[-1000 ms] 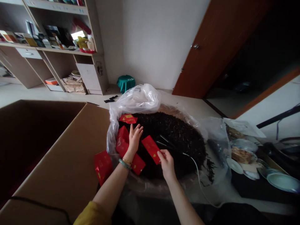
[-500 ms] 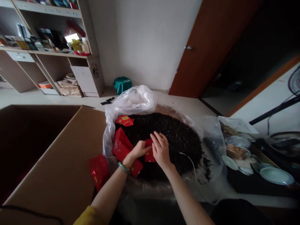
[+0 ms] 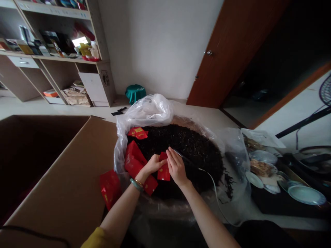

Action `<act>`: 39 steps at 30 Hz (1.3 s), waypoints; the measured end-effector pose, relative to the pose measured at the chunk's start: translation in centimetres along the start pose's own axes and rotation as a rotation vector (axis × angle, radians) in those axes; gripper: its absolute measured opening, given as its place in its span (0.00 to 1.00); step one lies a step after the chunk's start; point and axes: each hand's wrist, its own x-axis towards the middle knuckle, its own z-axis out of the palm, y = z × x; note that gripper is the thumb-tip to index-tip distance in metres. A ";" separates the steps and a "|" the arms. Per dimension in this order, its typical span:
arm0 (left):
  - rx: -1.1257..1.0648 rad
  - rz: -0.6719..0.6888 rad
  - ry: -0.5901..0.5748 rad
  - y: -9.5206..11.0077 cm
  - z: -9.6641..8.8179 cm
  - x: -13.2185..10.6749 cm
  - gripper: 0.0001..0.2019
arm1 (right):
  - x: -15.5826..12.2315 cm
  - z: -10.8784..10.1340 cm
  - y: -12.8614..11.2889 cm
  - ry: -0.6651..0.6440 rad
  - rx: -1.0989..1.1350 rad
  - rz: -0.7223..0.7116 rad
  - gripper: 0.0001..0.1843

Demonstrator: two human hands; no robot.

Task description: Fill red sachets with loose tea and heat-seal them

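Observation:
A small red packet [image 3: 163, 171] with gold marks is held over a heap of dark, dry tea-like leaves [image 3: 196, 141]. My left hand [image 3: 154, 164] grips its upper left side, the thumb lying across the front. At its right edge, my right hand [image 3: 177, 167] presses with straight fingers held together; its thumb is hidden. Behind those fingers a slim dark object [image 3: 181, 154] shows in part, near the end of a white cable [image 3: 214, 186]. A larger red bag [image 3: 134, 159] lies left of my left hand, and several small red packets [image 3: 139, 133] rest on the leaves farther back.
A clear plastic liner [image 3: 120, 144] surrounds the leaves. To the left stand an open cardboard box [image 3: 77, 165] and another red bag [image 3: 110, 188]. Dishes [image 3: 306, 194] and a plastic tub [image 3: 262, 165] are at the right. Behind are shelves [image 3: 59, 57] and a brown door [image 3: 232, 51].
My right hand's spread fingers have come together against the packet. The packet has turned slightly and more of its front shows. The slim dark object has come into sight behind my right fingers.

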 end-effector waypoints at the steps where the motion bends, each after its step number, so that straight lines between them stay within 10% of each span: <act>1: 0.001 0.005 0.001 0.0 0.0 0.0 0.20 | 0.0 0.0 -0.1 0.004 -0.001 -0.009 0.25; 6: 0.130 0.059 0.009 -0.2 0.1 0.0 0.15 | 0.9 -1.4 -1.0 0.071 -0.098 0.044 0.12; 13: 0.339 0.050 0.091 0.0 0.1 0.1 0.14 | 3.8 -3.7 -0.9 -0.163 0.011 0.067 0.17; 23: 0.007 0.021 0.190 -0.4 -0.5 0.4 0.18 | 0.8 -4.3 0.0 -0.242 0.789 0.703 0.21; 31: -0.185 -0.101 0.291 0.0 -0.4 0.6 0.23 | -0.1 -3.5 1.7 -0.135 0.292 0.597 0.15; 39: -0.344 -0.096 0.260 0.6 -0.6 0.5 0.24 | 0.3 -2.7 -0.8 -0.251 0.449 0.576 0.16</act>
